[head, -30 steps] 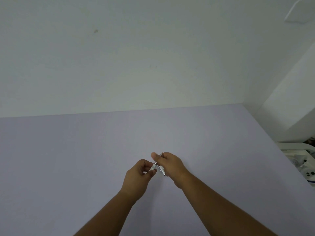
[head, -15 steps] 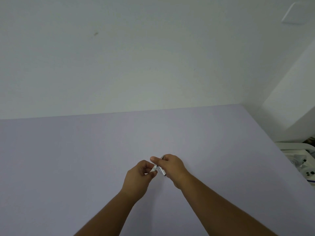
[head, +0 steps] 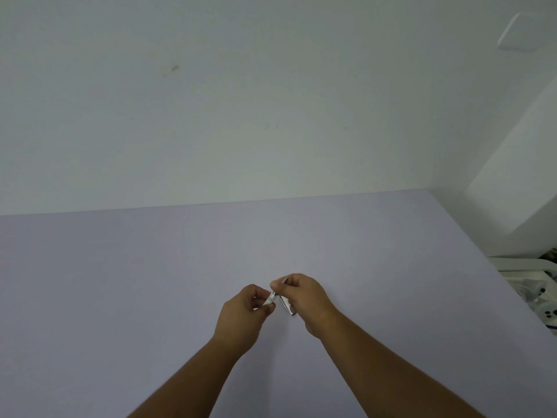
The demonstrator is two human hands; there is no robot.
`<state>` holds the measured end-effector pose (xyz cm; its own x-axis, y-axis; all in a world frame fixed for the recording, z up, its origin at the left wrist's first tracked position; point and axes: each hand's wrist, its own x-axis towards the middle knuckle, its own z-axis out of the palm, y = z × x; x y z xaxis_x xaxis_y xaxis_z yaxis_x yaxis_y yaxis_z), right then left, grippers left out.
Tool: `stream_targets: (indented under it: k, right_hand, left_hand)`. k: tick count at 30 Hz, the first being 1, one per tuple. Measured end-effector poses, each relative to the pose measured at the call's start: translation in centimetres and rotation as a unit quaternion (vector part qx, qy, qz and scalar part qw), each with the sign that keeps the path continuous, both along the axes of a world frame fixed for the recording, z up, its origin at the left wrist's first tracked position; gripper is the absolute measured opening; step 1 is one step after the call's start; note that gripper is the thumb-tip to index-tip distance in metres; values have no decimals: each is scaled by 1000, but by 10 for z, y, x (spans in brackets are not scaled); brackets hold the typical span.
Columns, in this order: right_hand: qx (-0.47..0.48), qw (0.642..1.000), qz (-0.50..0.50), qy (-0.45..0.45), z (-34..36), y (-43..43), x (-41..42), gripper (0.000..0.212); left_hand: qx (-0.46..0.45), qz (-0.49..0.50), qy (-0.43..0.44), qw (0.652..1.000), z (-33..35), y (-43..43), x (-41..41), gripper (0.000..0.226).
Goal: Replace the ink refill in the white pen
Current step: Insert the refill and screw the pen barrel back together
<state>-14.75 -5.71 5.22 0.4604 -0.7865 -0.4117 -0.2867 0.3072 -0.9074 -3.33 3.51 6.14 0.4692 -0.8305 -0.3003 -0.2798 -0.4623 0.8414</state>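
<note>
Both my hands meet above the middle of a pale lilac table (head: pixel 150 282). My left hand (head: pixel 244 315) pinches the short white end of the white pen (head: pixel 270 298) between thumb and fingers. My right hand (head: pixel 304 300) grips the other part of the pen, and a slim silvery piece (head: pixel 287 306) sticks out below its fingers toward me. The two parts touch where the fingertips meet. Most of the pen is hidden inside the hands, and no separate refill shows.
A white wall rises behind the table's far edge. Past the table's right edge stands a white object (head: pixel 530 285) with dark spots, low and partly cut off. A white block juts out at the right (head: pixel 518 191).
Both hands have sunk slightly toward me and stayed together on the pen. The silvery piece below my right hand shows a little more.
</note>
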Motion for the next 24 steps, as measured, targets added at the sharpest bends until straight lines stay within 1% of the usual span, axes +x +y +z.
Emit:
stream_targets:
  k: [1, 2, 3, 4, 6, 7, 8, 11, 12, 13, 15, 16, 17, 20, 21, 22, 24]
  right_hand:
    - [-8, 999, -4, 31, 0, 0, 1, 32]
    - [-9, 999, -6, 52, 1, 1, 1, 41]
    - [-8, 998, -5, 55, 2, 2, 1, 44]
    - [-2, 999, -2, 39, 3, 2, 0, 39]
    - [17, 1000, 5, -14, 4, 2, -3, 13]
    - [17, 1000, 7, -22, 4, 2, -4, 8]
    - [14, 1000, 8, -12, 5, 3, -4, 10]
    - [-10, 997, 3, 76, 6, 3, -1, 38]
    - [-9, 997, 4, 75, 7, 4, -1, 39]
    - [-2, 999, 6, 53, 7, 4, -2, 34]
    - [19, 1000, 10, -12, 9, 4, -5, 11]
    - [18, 1000, 10, -21, 10, 3, -6, 6]
    - [12, 1000, 9, -12, 10, 3, -6, 8]
    - [-11, 998, -4, 68, 10, 2, -4, 37]
    - [-5, 998, -3, 64, 10, 2, -4, 40]
    - [9, 999, -1, 40, 10, 2, -5, 36]
    - [32, 999, 5, -19, 10, 2, -8, 13]
  left_hand:
    - [0, -7, -3, 1000, 0, 0, -1, 5]
    - [0, -12, -4, 1000, 0, 0, -3, 6]
    - [0, -12, -5, 1000, 1, 1, -4, 8]
    - [-1, -8, -3, 1000, 1, 0, -4, 9]
    - [0, 0, -1, 1000, 1, 0, -4, 8]
    - [2, 0, -3, 1000, 1, 0, -4, 7]
    - [3, -3, -3, 1000, 0, 0, -5, 6]
    - [4, -14, -9, 1000, 0, 3, -7, 8]
    - [4, -12, -9, 1000, 0, 3, -8, 9]
    - [3, -7, -6, 1000, 1, 3, -8, 10]
    - [3, 2, -3, 1000, 2, 2, -7, 10]
    - [4, 2, -3, 1000, 3, 2, -7, 9]
    - [6, -1, -2, 1000, 3, 2, -7, 8]
    - [7, -11, -6, 1000, 3, 2, -10, 5]
    - [6, -8, -4, 1000, 4, 2, -10, 5]
    - [5, -2, 1, 1000, 4, 2, -10, 5]
    - [4, 5, 5, 1000, 5, 2, -9, 5]
